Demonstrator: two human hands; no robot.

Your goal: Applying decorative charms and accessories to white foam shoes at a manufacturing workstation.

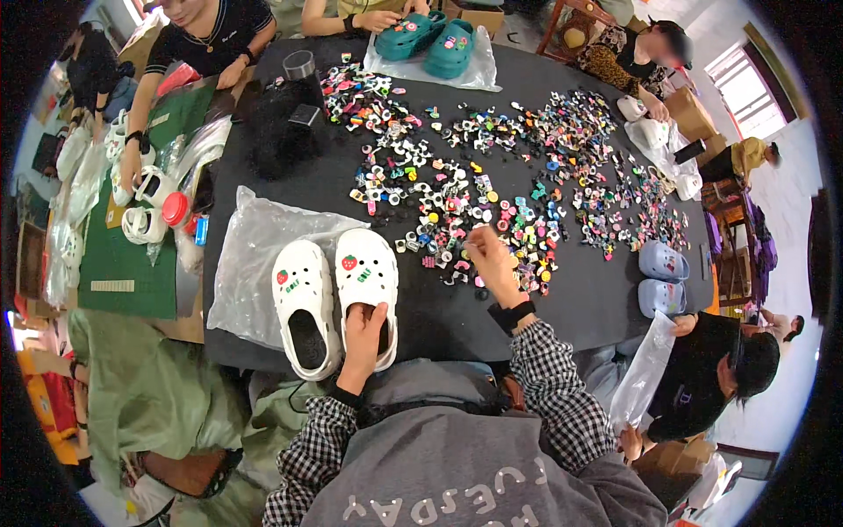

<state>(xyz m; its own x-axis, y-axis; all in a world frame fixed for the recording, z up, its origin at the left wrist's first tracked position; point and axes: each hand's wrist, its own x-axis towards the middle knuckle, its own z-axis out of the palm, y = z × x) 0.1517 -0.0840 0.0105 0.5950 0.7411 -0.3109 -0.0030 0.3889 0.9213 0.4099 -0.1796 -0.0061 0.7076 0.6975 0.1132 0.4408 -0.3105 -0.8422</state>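
Observation:
My left hand is closed on the right-hand clog of a white pair, with fingers reaching into its foot opening. The other white clog lies close beside it on the left. Both toes point away from me, and each upper bears a strawberry charm and green letter charms. Over the near edge of the scattered shoe charms, my right hand has its fingertips pinched together. Whatever may be between them is too small to make out.
Under the white clogs lies a clear plastic bag. Teal clogs sit at the table's far side, light-blue clogs at the right edge. A dark cup stands far left. Co-workers sit around the black table; one holds a plastic sleeve.

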